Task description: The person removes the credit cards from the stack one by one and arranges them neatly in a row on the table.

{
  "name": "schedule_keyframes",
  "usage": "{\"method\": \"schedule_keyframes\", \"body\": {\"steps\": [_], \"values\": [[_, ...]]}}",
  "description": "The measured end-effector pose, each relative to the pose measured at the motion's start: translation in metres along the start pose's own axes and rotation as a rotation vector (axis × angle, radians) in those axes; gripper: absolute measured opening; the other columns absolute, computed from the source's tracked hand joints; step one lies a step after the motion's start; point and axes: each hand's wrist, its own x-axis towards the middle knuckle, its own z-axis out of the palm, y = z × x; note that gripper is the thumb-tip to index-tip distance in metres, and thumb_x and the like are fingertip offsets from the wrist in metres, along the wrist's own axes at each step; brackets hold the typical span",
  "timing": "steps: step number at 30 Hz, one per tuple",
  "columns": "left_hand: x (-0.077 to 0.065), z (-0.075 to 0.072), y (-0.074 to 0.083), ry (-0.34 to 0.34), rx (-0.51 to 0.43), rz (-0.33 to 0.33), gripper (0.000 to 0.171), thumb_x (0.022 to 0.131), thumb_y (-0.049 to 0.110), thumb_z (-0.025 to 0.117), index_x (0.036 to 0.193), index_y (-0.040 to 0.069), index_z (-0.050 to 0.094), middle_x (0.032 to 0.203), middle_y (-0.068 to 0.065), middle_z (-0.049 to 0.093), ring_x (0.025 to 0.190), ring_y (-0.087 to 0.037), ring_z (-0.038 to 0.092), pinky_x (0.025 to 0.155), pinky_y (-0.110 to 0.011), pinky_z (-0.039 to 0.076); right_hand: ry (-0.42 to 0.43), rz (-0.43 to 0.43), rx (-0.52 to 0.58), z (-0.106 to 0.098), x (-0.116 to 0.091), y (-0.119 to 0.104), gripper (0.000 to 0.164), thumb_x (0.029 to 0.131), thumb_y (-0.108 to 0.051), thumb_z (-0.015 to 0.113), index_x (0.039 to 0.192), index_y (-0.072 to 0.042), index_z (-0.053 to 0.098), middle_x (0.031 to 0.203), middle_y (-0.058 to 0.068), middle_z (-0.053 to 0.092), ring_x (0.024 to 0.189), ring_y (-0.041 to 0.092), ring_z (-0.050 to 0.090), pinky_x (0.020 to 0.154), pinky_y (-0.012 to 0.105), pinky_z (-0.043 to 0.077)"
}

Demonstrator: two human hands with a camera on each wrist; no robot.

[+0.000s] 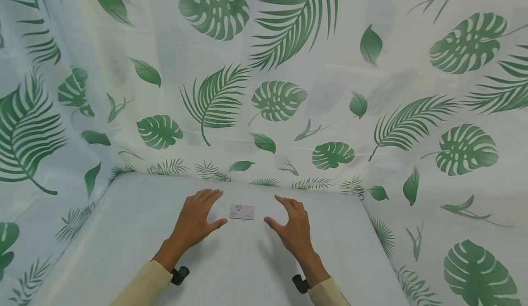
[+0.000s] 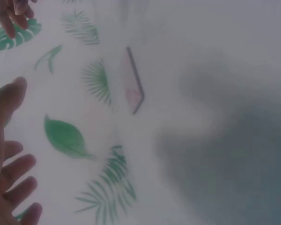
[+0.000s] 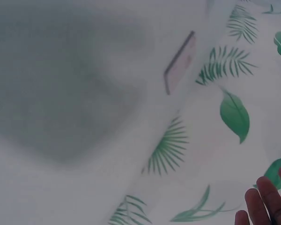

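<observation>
A small flat pink rectangle (image 1: 242, 212), like a card or thin box with reddish marks at its left end, lies on the white tabletop (image 1: 231, 269). To its left hovers my left hand (image 1: 196, 219), thumb and fingers spread apart and holding nothing. On the other side is my right hand (image 1: 294, 223), likewise spread and touching nothing. Both wrist views show the pink rectangle (image 2: 133, 86) (image 3: 181, 63) from a low angle, with a darker edge. Part of each hand (image 2: 14, 173) (image 3: 267, 201) shows at the frame border there.
A white sheet printed with green leaves (image 1: 278, 100) hangs behind the table and along both sides. Each wrist carries a small black camera (image 1: 179, 275) below a pale sleeve (image 1: 144, 285). Soft hand shadows fall on the tabletop.
</observation>
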Motion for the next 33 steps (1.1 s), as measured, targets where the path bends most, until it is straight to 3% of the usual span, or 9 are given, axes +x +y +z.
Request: {"method": "schedule_keyframes", "body": {"steps": [8, 16, 26, 33], "values": [[0.002, 0.027, -0.009, 0.020, -0.106, -0.046, 0.078, 0.076, 0.037, 0.097, 0.144, 0.015, 0.066, 0.139, -0.006, 0.071, 0.133, -0.029, 0.060, 0.100, -0.055, 0.050, -0.083, 0.092, 0.091, 0.022, 0.000, 0.015, 0.077, 0.075, -0.032, 0.098, 0.144, -0.024, 0.066, 0.138, 0.002, 0.069, 0.125, 0.025, 0.062, 0.102, 0.051, 0.049], [0.008, 0.048, -0.017, -0.020, -0.168, -0.104, 0.074, 0.075, 0.029, 0.098, 0.141, 0.015, 0.068, 0.138, -0.006, 0.072, 0.131, -0.029, 0.060, 0.101, -0.055, 0.049, -0.125, 0.139, 0.181, 0.041, 0.005, 0.025, 0.074, 0.075, -0.027, 0.098, 0.143, -0.022, 0.067, 0.137, 0.000, 0.070, 0.124, 0.026, 0.064, 0.103, 0.054, 0.053], [0.013, 0.071, -0.023, -0.067, -0.198, -0.131, 0.068, 0.077, 0.025, 0.097, 0.138, 0.014, 0.070, 0.137, -0.006, 0.073, 0.129, -0.030, 0.061, 0.101, -0.055, 0.048, -0.232, 0.233, 0.224, 0.065, 0.010, 0.034, 0.069, 0.079, -0.029, 0.096, 0.141, -0.024, 0.066, 0.135, -0.002, 0.069, 0.122, 0.022, 0.061, 0.101, 0.048, 0.052], [0.018, 0.085, -0.028, -0.082, -0.196, -0.155, 0.064, 0.077, 0.027, 0.096, 0.136, 0.015, 0.072, 0.136, -0.006, 0.074, 0.129, -0.029, 0.061, 0.102, -0.053, 0.049, -0.291, 0.215, 0.226, 0.079, 0.016, 0.038, 0.065, 0.079, -0.027, 0.095, 0.138, -0.019, 0.068, 0.133, 0.003, 0.070, 0.120, 0.024, 0.062, 0.100, 0.047, 0.052]]}}
